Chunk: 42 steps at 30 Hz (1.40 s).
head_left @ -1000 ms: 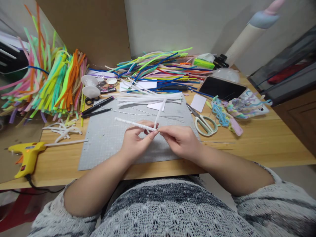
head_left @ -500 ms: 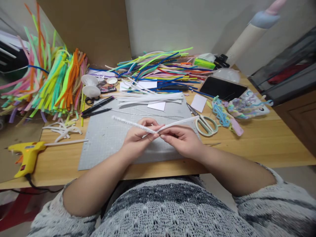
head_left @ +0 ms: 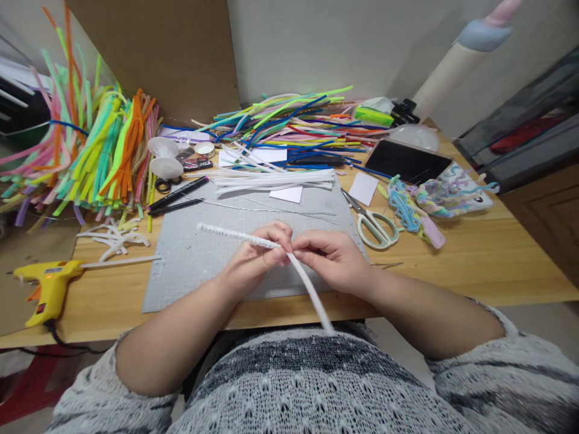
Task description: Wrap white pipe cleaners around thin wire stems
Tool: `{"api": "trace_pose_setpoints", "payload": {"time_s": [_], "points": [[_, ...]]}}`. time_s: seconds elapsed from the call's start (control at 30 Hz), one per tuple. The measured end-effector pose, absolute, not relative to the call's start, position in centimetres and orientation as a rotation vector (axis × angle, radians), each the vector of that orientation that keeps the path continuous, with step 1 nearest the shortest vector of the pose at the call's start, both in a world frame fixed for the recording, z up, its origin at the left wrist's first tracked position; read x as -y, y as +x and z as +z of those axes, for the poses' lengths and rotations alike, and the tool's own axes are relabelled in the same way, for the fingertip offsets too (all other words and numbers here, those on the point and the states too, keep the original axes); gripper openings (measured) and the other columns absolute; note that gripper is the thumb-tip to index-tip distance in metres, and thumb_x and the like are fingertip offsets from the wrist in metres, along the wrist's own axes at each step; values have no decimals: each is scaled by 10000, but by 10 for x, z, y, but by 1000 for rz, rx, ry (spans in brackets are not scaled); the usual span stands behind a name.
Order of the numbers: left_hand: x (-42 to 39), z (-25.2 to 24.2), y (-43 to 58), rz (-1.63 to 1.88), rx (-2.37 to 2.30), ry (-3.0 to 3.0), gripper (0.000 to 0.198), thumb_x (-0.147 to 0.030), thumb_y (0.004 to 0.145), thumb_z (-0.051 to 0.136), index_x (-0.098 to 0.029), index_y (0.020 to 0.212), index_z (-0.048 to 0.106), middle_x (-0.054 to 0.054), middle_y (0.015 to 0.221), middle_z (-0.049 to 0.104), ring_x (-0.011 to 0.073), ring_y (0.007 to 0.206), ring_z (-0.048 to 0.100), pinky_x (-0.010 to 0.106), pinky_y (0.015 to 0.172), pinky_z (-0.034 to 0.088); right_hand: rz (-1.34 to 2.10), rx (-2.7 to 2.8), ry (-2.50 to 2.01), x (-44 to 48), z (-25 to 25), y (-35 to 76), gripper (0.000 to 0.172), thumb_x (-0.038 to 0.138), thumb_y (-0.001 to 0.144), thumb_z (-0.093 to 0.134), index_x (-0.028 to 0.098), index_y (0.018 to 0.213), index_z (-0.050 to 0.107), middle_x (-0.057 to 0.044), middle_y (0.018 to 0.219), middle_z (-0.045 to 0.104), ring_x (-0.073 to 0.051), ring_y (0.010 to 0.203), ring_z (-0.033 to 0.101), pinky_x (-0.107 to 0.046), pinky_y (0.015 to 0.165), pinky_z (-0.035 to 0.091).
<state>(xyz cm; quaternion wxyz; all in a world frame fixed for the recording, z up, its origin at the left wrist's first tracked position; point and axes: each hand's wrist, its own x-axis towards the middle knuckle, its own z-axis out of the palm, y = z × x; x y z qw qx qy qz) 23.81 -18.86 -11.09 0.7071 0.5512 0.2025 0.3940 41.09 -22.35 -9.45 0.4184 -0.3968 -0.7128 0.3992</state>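
Note:
A white pipe cleaner is pinched between my two hands above the grey cutting mat. My left hand is closed on it; a tightly coiled stretch sticks out to the left past the fingers. My right hand pinches it close by, thumb against forefinger, fingertips almost meeting the left ones. From there its plain end slants down toward my sweater. Fingers hide the spot where coiled and plain parts meet. Beyond the hands lie thin wires and a bundle of white pipe cleaners.
Scissors lie right of the mat, near a phone and a braided yarn piece. On the left are a yellow glue gun, black markers and white offcuts. Colourful pipe cleaners fill the back.
The plain end of the pipe cleaner has swung from pointing up and right to hanging down toward me. The coiled part has turned flatter and reaches slightly farther left.

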Motion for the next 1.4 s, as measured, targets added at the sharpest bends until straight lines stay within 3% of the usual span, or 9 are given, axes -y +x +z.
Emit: {"api": "trace_pose_setpoints", "payload": {"time_s": [0.13, 0.3, 0.4, 0.53, 0.73, 0.9, 1.13, 1.23, 1.4], "points": [[190, -109, 240, 840, -508, 1334, 252, -349, 743, 661, -166, 654, 513, 11, 795, 420, 114, 717, 451, 257, 661, 402, 834, 1916, -971, 225, -100, 410, 153, 153, 853, 494, 160, 847, 646, 0, 738, 659, -70, 649, 569, -198, 600, 442], [189, -108, 242, 878, -580, 1306, 224, -227, 716, 687, -192, 828, 496, 13, 839, 474, 108, 730, 475, 240, 650, 412, 731, 1914, -988, 224, -101, 413, 179, 173, 875, 477, 175, 954, 638, -20, 830, 686, -90, 709, 611, -217, 641, 479], [188, -108, 241, 867, -524, 1296, 185, -227, 742, 659, -179, 837, 508, 27, 869, 475, 109, 737, 488, 249, 664, 421, 569, 1972, -989, 224, -102, 417, 197, 144, 866, 476, 194, 966, 638, -23, 890, 699, -99, 773, 633, -226, 703, 490], [186, -110, 239, 854, -461, 1329, 185, -265, 748, 658, -182, 846, 525, 34, 917, 454, 118, 781, 477, 248, 679, 419, 394, 2084, -953, 225, -104, 417, 181, 145, 840, 503, 188, 958, 634, -19, 845, 699, -101, 733, 631, -218, 657, 476], [188, -110, 243, 843, -513, 1449, 206, -255, 769, 634, -174, 711, 454, 28, 861, 472, 131, 834, 481, 266, 753, 416, 333, 2169, -1026, 228, -103, 414, 214, 133, 855, 445, 186, 951, 629, -11, 779, 691, -94, 675, 617, -213, 595, 449], [188, -106, 244, 964, -690, 1459, 215, -209, 725, 661, -193, 824, 471, 9, 830, 500, 108, 728, 493, 243, 652, 419, 301, 2084, -1045, 226, -103, 416, 214, 118, 838, 481, 180, 975, 633, -36, 875, 710, -113, 739, 649, -230, 650, 489], [189, -98, 241, 1014, -1166, 1745, 304, -284, 679, 696, -168, 529, 457, -45, 508, 392, 69, 492, 338, 225, 465, 287, 251, 2063, -1063, 224, -101, 418, 227, 127, 839, 478, 190, 977, 648, -37, 847, 716, -126, 726, 656, -246, 645, 513], [190, -100, 240, 912, -1189, 1765, 296, -353, 706, 675, -160, 511, 566, -26, 472, 462, 77, 476, 380, 230, 443, 294, 244, 2069, -1043, 224, -101, 418, 222, 122, 840, 477, 175, 975, 645, -47, 856, 718, -129, 739, 662, -243, 651, 518], [189, -105, 239, 915, -1107, 1781, 149, -318, 747, 641, -201, 794, 721, 22, 705, 692, 116, 565, 535, 256, 506, 407, 263, 2083, -1044, 225, -101, 418, 244, 125, 841, 476, 194, 1003, 644, -37, 867, 717, -129, 746, 662, -251, 659, 517]]}}
